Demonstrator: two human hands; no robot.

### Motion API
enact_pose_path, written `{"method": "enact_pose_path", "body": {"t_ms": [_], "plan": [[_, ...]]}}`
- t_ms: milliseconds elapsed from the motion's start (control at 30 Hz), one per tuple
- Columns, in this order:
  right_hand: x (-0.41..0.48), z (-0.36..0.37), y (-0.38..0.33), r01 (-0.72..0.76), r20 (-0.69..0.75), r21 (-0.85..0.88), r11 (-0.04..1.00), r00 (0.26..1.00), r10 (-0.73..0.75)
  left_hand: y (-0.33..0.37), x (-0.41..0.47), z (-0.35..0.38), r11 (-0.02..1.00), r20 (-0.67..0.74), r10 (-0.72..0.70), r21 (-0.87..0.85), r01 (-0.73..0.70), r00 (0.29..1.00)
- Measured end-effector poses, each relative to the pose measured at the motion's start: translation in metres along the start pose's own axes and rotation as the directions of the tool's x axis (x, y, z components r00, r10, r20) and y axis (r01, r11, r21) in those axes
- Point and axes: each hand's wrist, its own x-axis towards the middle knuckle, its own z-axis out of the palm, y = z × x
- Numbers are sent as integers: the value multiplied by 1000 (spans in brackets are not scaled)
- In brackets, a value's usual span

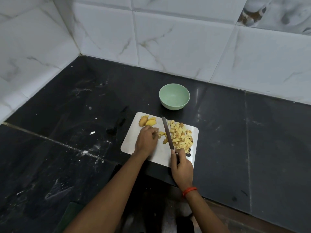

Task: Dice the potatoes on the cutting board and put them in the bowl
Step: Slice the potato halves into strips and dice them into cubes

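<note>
A white cutting board lies on the black counter. A heap of diced potato covers its right half. Larger potato slices rest at its far left corner. My right hand grips the handle of a knife, whose blade lies flat on the board just left of the dice. My left hand is curled over potato pieces next to the blade; what it holds is mostly hidden. A pale green bowl stands behind the board, with nothing in it.
The black stone counter has white smears and small scraps to the left of the board. Marbled white wall tiles rise behind and to the left. The counter's front edge runs just below the board.
</note>
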Motion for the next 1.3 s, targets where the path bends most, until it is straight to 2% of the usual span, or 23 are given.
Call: {"method": "enact_pose_path", "body": {"t_ms": [133,233,300,533,700,800,900,1000,1100,1167,1300], "plan": [[-1,0,1,1,-1,15,1000,1000,-1,-4,15,-18,987,-154,5,159,20,988],[-1,2,3,1,5,11,1000,1000,-1,-4,25,-26,959,-125,30,282,7,992],[-1,2,3,2,2,8,1000,1000,-2,-4,30,-27,953,-116,17,304,19,993],[-2,1,2,7,6,-4,1000,1000,-7,0,26,-25,972,-177,-98,195,133,979],[-2,1,2,8,1,-9,1000,1000,-8,-8,3,-31,927,-88,-369,-105,360,925],[-2,1,3,19,-8,-14,1000,1000,-19,-16,-13,-38,902,-27,-426,-86,423,904],[-2,1,1,31,-11,-17,999,999,-31,-28,-25,-45,938,-32,-346,11,347,937],[-2,1,-1,45,-20,-44,998,999,-46,-46,-29,-51,995,5,-96,-42,96,995],[0,3,-2,41,10,-108,993,999,-40,-55,-34,-53,989,79,146,-16,-145,986],[1,5,-6,9,44,-166,986,999,-1,-58,-37,-47,976,51,214,12,-215,975],[5,7,-21,-26,105,-223,975,993,50,-54,-45,-29,976,-69,215,43,-212,974]]}}
